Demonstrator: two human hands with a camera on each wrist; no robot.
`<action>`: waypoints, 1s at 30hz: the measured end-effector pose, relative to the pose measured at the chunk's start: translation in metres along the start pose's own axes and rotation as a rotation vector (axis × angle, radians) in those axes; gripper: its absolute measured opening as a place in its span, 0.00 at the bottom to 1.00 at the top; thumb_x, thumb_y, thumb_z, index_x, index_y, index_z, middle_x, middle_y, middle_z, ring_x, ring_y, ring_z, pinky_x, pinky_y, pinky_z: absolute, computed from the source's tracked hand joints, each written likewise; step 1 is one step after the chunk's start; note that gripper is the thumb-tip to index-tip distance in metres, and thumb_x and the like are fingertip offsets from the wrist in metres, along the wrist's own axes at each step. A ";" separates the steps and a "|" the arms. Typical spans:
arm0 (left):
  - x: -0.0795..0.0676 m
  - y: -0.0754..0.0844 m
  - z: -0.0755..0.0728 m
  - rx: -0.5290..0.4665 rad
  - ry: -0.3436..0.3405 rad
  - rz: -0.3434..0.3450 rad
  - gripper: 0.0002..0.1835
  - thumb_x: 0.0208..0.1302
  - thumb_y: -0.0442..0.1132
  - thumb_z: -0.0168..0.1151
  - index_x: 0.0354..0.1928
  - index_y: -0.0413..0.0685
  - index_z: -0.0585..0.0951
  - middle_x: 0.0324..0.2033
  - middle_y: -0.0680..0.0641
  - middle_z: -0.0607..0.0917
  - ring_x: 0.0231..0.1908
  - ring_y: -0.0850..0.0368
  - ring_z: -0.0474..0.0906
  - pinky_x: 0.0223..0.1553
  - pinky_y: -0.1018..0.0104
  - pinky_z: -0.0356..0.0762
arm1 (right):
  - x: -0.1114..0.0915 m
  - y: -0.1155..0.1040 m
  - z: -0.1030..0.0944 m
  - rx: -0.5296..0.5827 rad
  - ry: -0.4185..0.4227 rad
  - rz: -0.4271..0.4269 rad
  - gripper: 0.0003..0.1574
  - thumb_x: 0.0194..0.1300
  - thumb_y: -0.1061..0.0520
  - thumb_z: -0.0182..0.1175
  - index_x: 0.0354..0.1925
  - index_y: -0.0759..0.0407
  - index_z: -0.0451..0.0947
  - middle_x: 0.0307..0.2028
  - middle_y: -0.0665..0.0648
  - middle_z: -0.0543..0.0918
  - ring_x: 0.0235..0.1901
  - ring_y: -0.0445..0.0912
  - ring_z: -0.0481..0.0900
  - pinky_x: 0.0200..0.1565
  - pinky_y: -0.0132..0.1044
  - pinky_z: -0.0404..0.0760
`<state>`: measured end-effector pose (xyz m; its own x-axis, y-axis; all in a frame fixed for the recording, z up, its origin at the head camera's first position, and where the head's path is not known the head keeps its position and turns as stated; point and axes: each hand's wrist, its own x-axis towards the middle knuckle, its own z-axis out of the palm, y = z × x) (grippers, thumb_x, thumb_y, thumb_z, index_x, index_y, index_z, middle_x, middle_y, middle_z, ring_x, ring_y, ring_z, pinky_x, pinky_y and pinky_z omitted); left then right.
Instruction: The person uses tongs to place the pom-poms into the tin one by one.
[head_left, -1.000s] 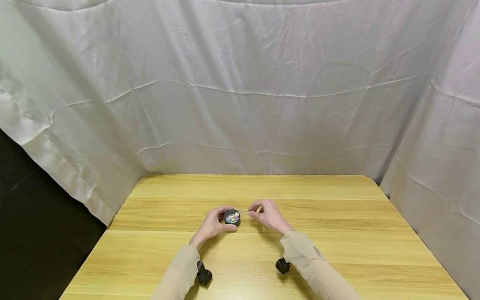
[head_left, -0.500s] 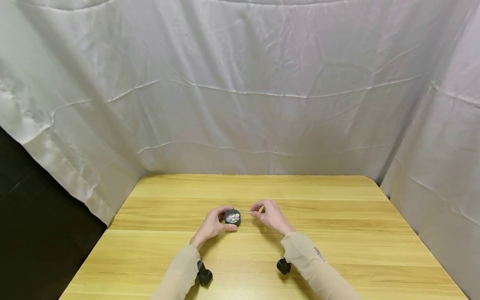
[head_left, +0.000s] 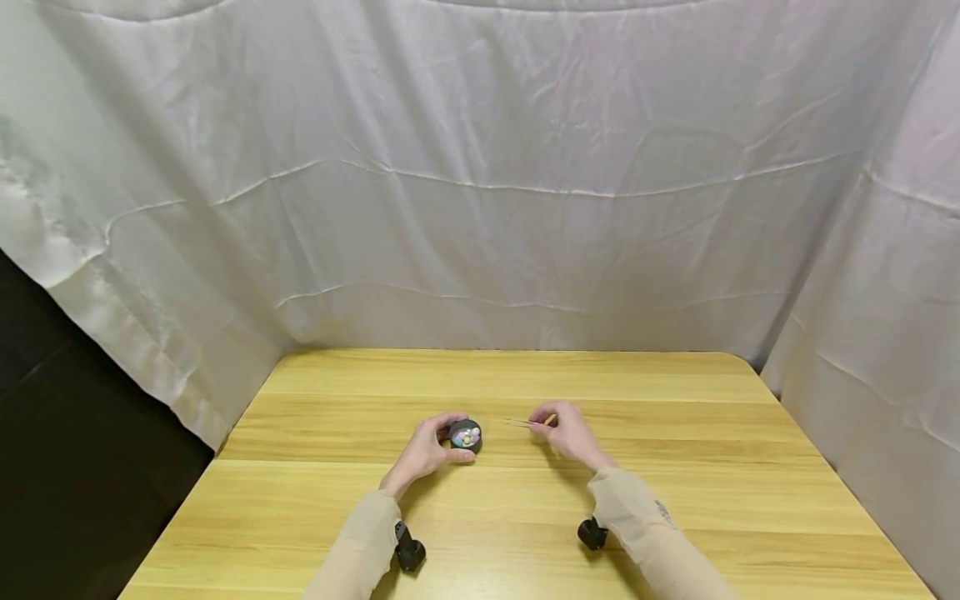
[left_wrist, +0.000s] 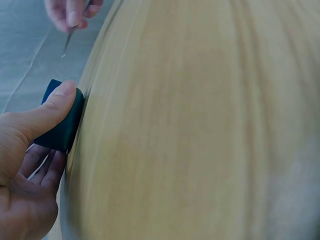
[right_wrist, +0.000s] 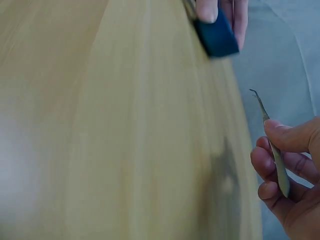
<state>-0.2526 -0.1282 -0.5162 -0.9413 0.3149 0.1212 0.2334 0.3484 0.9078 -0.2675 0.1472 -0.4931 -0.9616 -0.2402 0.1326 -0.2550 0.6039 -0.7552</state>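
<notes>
My left hand [head_left: 420, 452] grips a small round dark container [head_left: 458, 425] on the table, thumb at its near side and fingers round the far side. Several small pastel-coloured pieces [head_left: 467, 437] show inside it in the head view. In the left wrist view the container [left_wrist: 60, 127] shows side-on under the thumb, its contents hidden. My right hand [head_left: 566, 432] is to the right of the container, apart from it. It pinches a pair of bent-tip metal tweezers [right_wrist: 280, 167] between thumb and fingers, the tips pointing left toward the container.
The wooden table [head_left: 675, 483] stretches around both hands. Pale grey curtains [head_left: 525, 208] hang behind it and at the sides, with a black area [head_left: 75, 442] at the far left. A black wrist camera [head_left: 410, 552] hangs under the left sleeve, another camera [head_left: 592, 534] under the right.
The right hand has drawn back to the right with the tweezers, whose tips were at the container's rim and now stand off from it. The left hand and container have stayed nearly still.
</notes>
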 end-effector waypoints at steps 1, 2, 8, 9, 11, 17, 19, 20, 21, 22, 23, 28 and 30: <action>0.000 0.000 0.000 -0.003 0.000 0.001 0.33 0.52 0.29 0.77 0.62 0.34 0.77 0.56 0.32 0.82 0.54 0.37 0.82 0.57 0.44 0.79 | -0.002 0.005 -0.003 -0.005 0.001 0.008 0.03 0.65 0.63 0.66 0.36 0.61 0.87 0.33 0.57 0.87 0.28 0.44 0.80 0.30 0.31 0.78; 0.000 0.000 0.000 0.000 0.000 0.004 0.33 0.52 0.29 0.77 0.62 0.34 0.77 0.56 0.32 0.82 0.54 0.37 0.82 0.57 0.44 0.79 | -0.003 0.009 -0.006 -0.013 0.004 0.016 0.03 0.64 0.64 0.66 0.36 0.61 0.87 0.33 0.57 0.87 0.28 0.43 0.80 0.30 0.30 0.78; 0.002 -0.004 -0.001 0.032 -0.016 0.006 0.33 0.53 0.33 0.78 0.63 0.37 0.77 0.57 0.35 0.82 0.54 0.40 0.82 0.57 0.50 0.81 | -0.010 0.028 -0.018 -0.081 0.011 0.016 0.02 0.64 0.63 0.67 0.34 0.61 0.86 0.32 0.54 0.88 0.29 0.41 0.79 0.31 0.31 0.77; 0.002 -0.004 -0.002 0.033 -0.017 0.004 0.34 0.53 0.34 0.78 0.63 0.37 0.77 0.57 0.36 0.82 0.54 0.41 0.82 0.57 0.50 0.81 | -0.011 0.029 -0.019 -0.098 0.011 0.011 0.02 0.64 0.63 0.67 0.33 0.61 0.85 0.31 0.54 0.88 0.29 0.40 0.78 0.32 0.31 0.76; 0.002 -0.004 -0.002 0.035 -0.022 0.004 0.34 0.54 0.34 0.78 0.63 0.37 0.76 0.57 0.36 0.82 0.55 0.41 0.82 0.57 0.52 0.81 | -0.012 0.031 -0.022 -0.126 0.012 0.005 0.03 0.64 0.63 0.67 0.32 0.60 0.85 0.30 0.53 0.88 0.29 0.40 0.78 0.34 0.32 0.76; 0.001 -0.004 -0.002 0.041 -0.031 0.026 0.34 0.55 0.34 0.77 0.64 0.35 0.75 0.58 0.34 0.82 0.55 0.39 0.82 0.57 0.51 0.81 | -0.015 0.035 -0.029 -0.197 0.025 0.002 0.05 0.63 0.65 0.67 0.30 0.58 0.84 0.28 0.52 0.87 0.29 0.39 0.77 0.35 0.33 0.76; 0.000 -0.003 -0.002 0.050 -0.035 0.028 0.35 0.55 0.35 0.77 0.65 0.36 0.75 0.58 0.35 0.82 0.55 0.39 0.82 0.57 0.53 0.81 | -0.016 0.036 -0.031 -0.218 0.033 0.006 0.06 0.63 0.65 0.67 0.29 0.58 0.84 0.28 0.52 0.86 0.28 0.40 0.76 0.35 0.35 0.75; 0.000 -0.003 -0.003 0.054 -0.038 0.031 0.36 0.55 0.36 0.77 0.65 0.36 0.75 0.58 0.35 0.82 0.55 0.40 0.81 0.57 0.53 0.81 | -0.016 0.037 -0.032 -0.227 0.036 0.013 0.07 0.63 0.66 0.67 0.28 0.58 0.83 0.27 0.52 0.86 0.28 0.40 0.75 0.34 0.35 0.74; -0.001 -0.003 -0.003 0.060 -0.042 0.037 0.37 0.55 0.36 0.77 0.66 0.36 0.74 0.58 0.35 0.81 0.56 0.40 0.81 0.58 0.53 0.81 | -0.016 0.038 -0.033 -0.239 0.038 0.017 0.07 0.63 0.65 0.67 0.28 0.58 0.83 0.26 0.52 0.85 0.28 0.41 0.74 0.34 0.36 0.73; -0.001 -0.003 -0.004 0.067 -0.048 0.045 0.38 0.54 0.37 0.78 0.67 0.35 0.73 0.59 0.35 0.81 0.57 0.40 0.81 0.59 0.52 0.80 | -0.016 0.038 -0.034 -0.249 0.041 0.020 0.08 0.62 0.65 0.68 0.27 0.57 0.83 0.26 0.52 0.85 0.28 0.41 0.74 0.34 0.36 0.73; -0.001 -0.002 -0.005 0.069 -0.055 0.052 0.40 0.54 0.37 0.78 0.68 0.35 0.72 0.61 0.35 0.80 0.58 0.40 0.80 0.60 0.51 0.79 | -0.016 0.039 -0.035 -0.256 0.039 0.025 0.07 0.62 0.65 0.68 0.28 0.57 0.83 0.27 0.51 0.85 0.28 0.41 0.74 0.35 0.36 0.74; 0.001 0.001 -0.015 0.058 -0.068 0.043 0.46 0.55 0.39 0.78 0.72 0.35 0.65 0.69 0.34 0.72 0.66 0.35 0.72 0.69 0.41 0.69 | -0.018 0.044 -0.048 -0.249 0.040 0.015 0.10 0.66 0.58 0.67 0.42 0.64 0.84 0.39 0.61 0.87 0.39 0.52 0.84 0.44 0.49 0.84; 0.002 0.002 -0.022 0.058 -0.042 0.012 0.46 0.56 0.41 0.77 0.73 0.37 0.64 0.71 0.34 0.69 0.70 0.34 0.66 0.72 0.37 0.63 | -0.020 0.048 -0.058 -0.265 0.067 0.004 0.22 0.69 0.53 0.65 0.52 0.68 0.81 0.49 0.69 0.84 0.49 0.62 0.82 0.53 0.58 0.81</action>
